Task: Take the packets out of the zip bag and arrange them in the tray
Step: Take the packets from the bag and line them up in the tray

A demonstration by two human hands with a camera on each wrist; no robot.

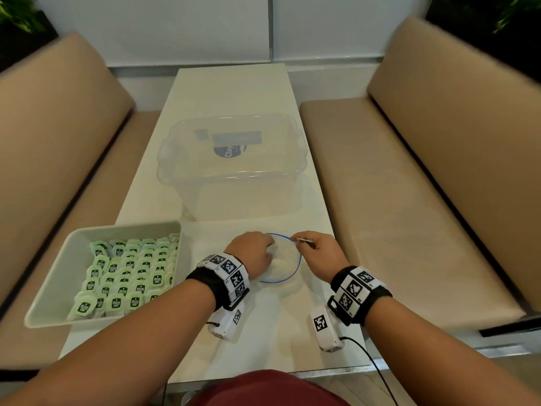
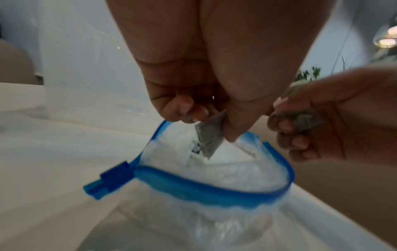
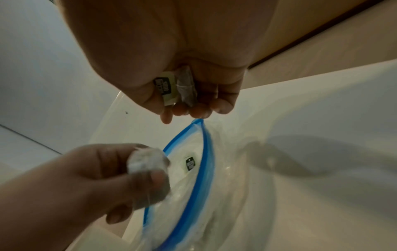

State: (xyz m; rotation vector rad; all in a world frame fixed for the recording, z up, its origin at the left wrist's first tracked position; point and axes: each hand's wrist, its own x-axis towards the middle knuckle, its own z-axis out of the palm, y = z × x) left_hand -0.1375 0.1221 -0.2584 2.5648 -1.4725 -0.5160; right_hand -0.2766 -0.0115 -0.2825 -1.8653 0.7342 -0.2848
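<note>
Here, left hand (image 2: pixel 214 81) pinches a packet (image 2: pixel 209 135) over the open zip bag (image 1: pixel 281 260) on the desk; right hand (image 3: pixel 182 76) clutches two packets (image 3: pixel 176 88); tray (image 1: pixel 49 300) lies leftward, nearer the left hand.

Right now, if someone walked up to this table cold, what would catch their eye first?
Probably the two hands meeting over the zip bag with its blue rim, open at the near middle of the table: the left hand pinches a packet at the bag's mouth, and the right hand grips more packets beside it. Next, the white tray at the near left, lined with rows of green packets, and the big clear tub behind the bag.
</note>
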